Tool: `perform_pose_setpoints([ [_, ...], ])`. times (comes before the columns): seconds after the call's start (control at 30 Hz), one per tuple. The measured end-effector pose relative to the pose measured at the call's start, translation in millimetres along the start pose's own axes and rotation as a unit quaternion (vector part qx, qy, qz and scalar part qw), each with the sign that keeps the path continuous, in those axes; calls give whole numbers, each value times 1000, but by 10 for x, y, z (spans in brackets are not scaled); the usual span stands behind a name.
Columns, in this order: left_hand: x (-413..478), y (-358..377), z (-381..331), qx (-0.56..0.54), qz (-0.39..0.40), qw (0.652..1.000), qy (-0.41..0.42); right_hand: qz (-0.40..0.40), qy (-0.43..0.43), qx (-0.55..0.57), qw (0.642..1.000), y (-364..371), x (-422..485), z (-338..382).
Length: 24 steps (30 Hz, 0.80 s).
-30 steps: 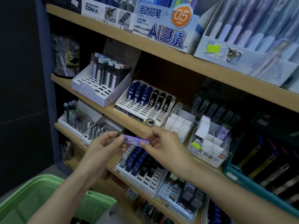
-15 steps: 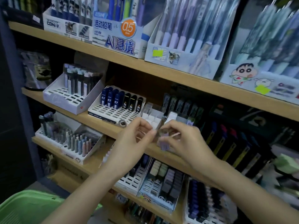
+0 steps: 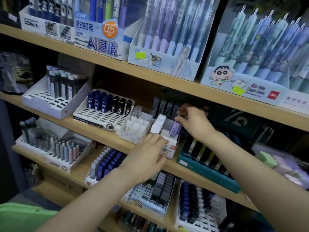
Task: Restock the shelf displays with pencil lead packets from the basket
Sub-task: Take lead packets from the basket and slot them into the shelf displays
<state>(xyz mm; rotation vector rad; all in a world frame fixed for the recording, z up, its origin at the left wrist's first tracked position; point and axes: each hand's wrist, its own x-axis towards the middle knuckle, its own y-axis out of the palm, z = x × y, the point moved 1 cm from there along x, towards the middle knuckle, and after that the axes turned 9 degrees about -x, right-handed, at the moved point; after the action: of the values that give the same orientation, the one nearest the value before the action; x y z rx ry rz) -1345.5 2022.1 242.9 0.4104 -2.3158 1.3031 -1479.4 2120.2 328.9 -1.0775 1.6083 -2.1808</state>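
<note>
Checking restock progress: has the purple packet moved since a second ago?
Yes. The purple packet went rightward into the white box; the right hand holds its top.

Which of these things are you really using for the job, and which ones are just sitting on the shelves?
For the job: purple lead packet, right hand pinching it, white display box it goes into, left hand at the box's front, green basket.
Just there: cartoon pen box, teal tray, navy 0.3 lead cases.
</note>
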Motion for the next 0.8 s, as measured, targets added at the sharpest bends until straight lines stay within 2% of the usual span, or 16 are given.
perform_pose_setpoints([
  [0.33, -48, -18, 45, 6, 7, 1000, 14, 110, 26, -20, 993, -53, 140, 41],
  [0.43, -52, -14, 65, 6, 11, 1000, 21, 142, 35, -62, 987, -18, 161, -3],
  [0.8, -48, -48, 125, 1, 21, 999, 37, 114, 2, -213, 970, 49, 200, 115],
])
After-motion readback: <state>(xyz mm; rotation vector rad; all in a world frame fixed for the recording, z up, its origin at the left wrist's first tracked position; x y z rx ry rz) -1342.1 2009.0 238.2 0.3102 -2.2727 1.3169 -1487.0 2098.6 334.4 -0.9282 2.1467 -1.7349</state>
